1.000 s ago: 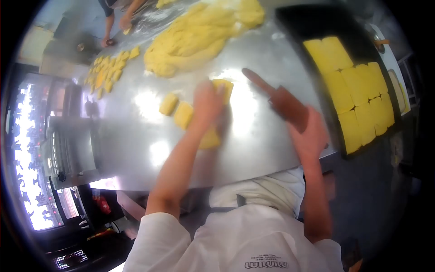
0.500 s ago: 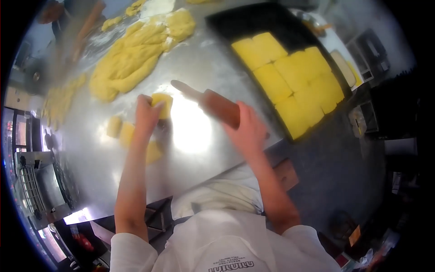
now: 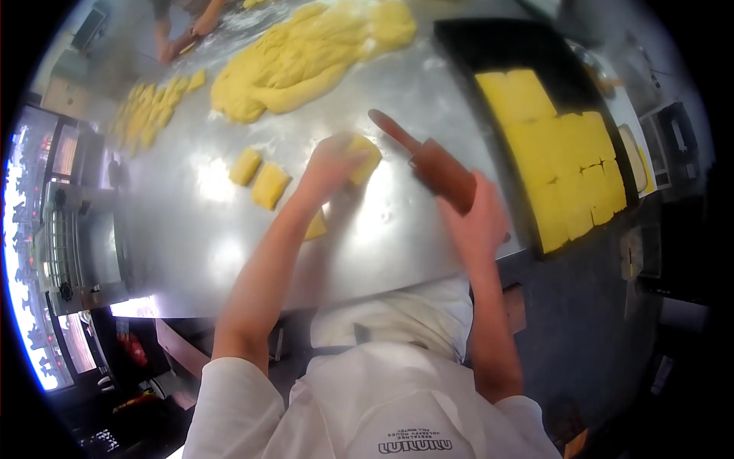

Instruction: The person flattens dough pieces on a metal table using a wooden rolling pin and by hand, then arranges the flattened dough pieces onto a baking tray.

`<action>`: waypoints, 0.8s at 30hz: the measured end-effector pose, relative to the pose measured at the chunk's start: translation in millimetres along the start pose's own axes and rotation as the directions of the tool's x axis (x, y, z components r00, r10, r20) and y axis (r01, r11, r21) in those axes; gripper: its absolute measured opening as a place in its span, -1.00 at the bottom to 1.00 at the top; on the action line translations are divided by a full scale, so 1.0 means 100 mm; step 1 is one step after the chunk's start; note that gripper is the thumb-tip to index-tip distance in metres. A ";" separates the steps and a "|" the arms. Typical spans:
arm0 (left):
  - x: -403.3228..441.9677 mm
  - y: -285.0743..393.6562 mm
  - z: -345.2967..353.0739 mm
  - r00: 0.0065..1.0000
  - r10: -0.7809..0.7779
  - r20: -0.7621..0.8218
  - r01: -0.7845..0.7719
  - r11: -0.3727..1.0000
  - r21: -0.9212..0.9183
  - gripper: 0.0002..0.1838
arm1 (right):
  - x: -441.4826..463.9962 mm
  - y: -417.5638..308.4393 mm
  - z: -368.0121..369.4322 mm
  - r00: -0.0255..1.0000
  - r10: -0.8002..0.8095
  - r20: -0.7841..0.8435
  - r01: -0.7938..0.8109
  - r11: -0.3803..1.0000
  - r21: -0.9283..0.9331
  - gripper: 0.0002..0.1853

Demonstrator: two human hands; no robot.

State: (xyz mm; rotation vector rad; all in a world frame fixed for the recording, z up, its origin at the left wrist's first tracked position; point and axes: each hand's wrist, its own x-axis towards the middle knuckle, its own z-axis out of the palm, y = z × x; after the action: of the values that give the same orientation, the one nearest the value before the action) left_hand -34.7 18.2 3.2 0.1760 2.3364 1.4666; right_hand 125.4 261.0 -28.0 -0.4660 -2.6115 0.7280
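Note:
My left hand [image 3: 330, 167] is over the metal table, its fingers and thumb closed on a flat piece of yellow dough [image 3: 367, 162]. In my right hand [image 3: 480, 222] is a wooden rolling pin [image 3: 443, 176], gripped near its close end, the far handle pointing up and left. Two small dough pieces, one [image 3: 245, 166] and another [image 3: 270, 186], lie left of my left hand. A third piece [image 3: 315, 227] shows partly behind my left forearm. The undersides of my left fingers are hidden.
A large mass of yellow dough [image 3: 283, 73] lies across the far side of the metal table [image 3: 183, 252]. On the right is a black tray [image 3: 474, 46] with several flat dough squares [image 3: 554, 149]. More cut pieces [image 3: 149, 111] lie far left, near another person's hands [image 3: 205, 27].
The view has swung, so the table's contents sit farther right. My left hand has moved a little away from the loose pieces with its dough. The rolling pin stays in my right hand.

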 end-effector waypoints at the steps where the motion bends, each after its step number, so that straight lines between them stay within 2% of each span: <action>1: -0.01 -0.01 0.04 1.000 -0.001 0.005 0.001 1.000 0.006 -0.46 | 0.00 0.00 0.00 1.000 -0.003 -0.002 0.003 1.000 -0.006 -0.21; 4: -0.10 0.03 0.14 0.994 0.072 -0.085 -0.057 0.984 0.167 -0.52 | 0.00 -0.02 -0.01 1.000 0.003 -0.001 -0.003 1.000 -0.010 -0.21; 7: -0.05 -0.05 0.16 0.998 0.056 -0.017 -0.053 0.986 0.158 -0.58 | 0.00 -0.03 -0.01 1.000 0.004 -0.004 -0.004 1.000 -0.016 -0.22; 10: -0.22 -0.03 0.28 0.896 0.426 -0.125 -0.351 0.852 0.388 -0.56 | 0.00 -0.02 0.01 1.000 -0.005 -0.024 0.005 1.000 -0.024 -0.22; 13: -0.56 -0.07 0.40 0.743 0.667 0.056 -0.516 0.518 0.683 -0.46 | 0.00 -0.02 0.03 0.999 0.019 -0.040 -0.019 1.000 -0.020 -0.23; 14: -0.67 -0.13 0.45 0.776 0.621 0.114 -0.543 0.565 0.621 -0.36 | 0.01 -0.02 0.03 0.999 0.024 -0.046 -0.025 1.000 -0.017 -0.23; 17: -0.88 -0.21 0.39 0.774 0.627 -0.082 -0.472 0.659 0.585 -0.28 | 0.02 -0.01 0.04 0.998 0.046 -0.053 -0.047 0.999 -0.018 -0.23; 18: -0.87 -0.18 0.32 0.810 0.558 -0.179 -0.366 0.721 0.588 -0.20 | 0.03 -0.03 0.02 0.998 0.052 -0.045 -0.053 0.998 -0.030 -0.23; 21: -0.81 -0.22 0.30 0.870 0.439 -0.225 -0.300 0.834 0.463 -0.15 | 0.00 -0.01 0.03 0.998 0.055 -0.035 -0.056 0.998 -0.037 -0.23; 22: -0.73 -0.32 0.29 0.886 0.447 -0.122 -0.323 0.785 0.528 -0.17 | 0.03 -0.01 0.04 0.998 0.050 -0.038 -0.051 0.998 -0.030 -0.23; 24: -0.68 -0.35 0.29 0.880 0.470 -0.070 -0.368 0.766 0.527 -0.18 | 0.05 0.02 0.06 0.998 0.047 -0.034 -0.048 0.998 -0.030 -0.22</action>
State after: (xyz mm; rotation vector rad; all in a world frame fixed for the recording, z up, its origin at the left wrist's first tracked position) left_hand 41.8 6.4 -22.5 0.7776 2.9509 1.0346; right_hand 118.8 261.7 -32.6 -0.5459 -2.5915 0.6900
